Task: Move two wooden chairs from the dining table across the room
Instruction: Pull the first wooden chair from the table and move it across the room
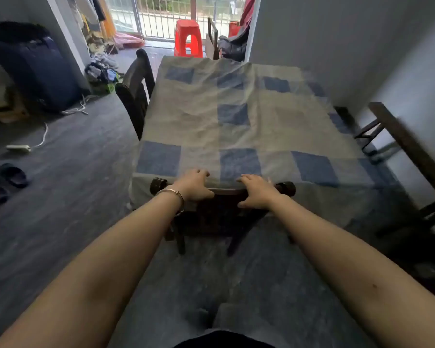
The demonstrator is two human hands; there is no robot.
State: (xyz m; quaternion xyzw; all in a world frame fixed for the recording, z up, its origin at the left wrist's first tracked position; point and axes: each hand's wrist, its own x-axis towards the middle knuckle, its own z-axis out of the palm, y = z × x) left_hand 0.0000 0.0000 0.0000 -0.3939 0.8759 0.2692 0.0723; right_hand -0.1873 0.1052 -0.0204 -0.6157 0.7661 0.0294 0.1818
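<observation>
A dark wooden chair (221,212) stands tucked under the near end of the dining table (236,116), which is covered by a grey and blue checked cloth. My left hand (195,185) grips the left part of the chair's top rail. My right hand (258,192) grips the right part of the same rail. The chair's seat is hidden under the cloth. A second dark wooden chair (136,89) stands at the table's left side. A third dark chair (409,156) is wedged between the table's right side and the wall.
A large dark suitcase (35,71) and a heap of clothes (102,72) sit at the left wall. A white power strip (18,147) with its cable and dark slippers (11,175) lie on the grey floor. A red plastic stool (188,37) stands by the balcony door.
</observation>
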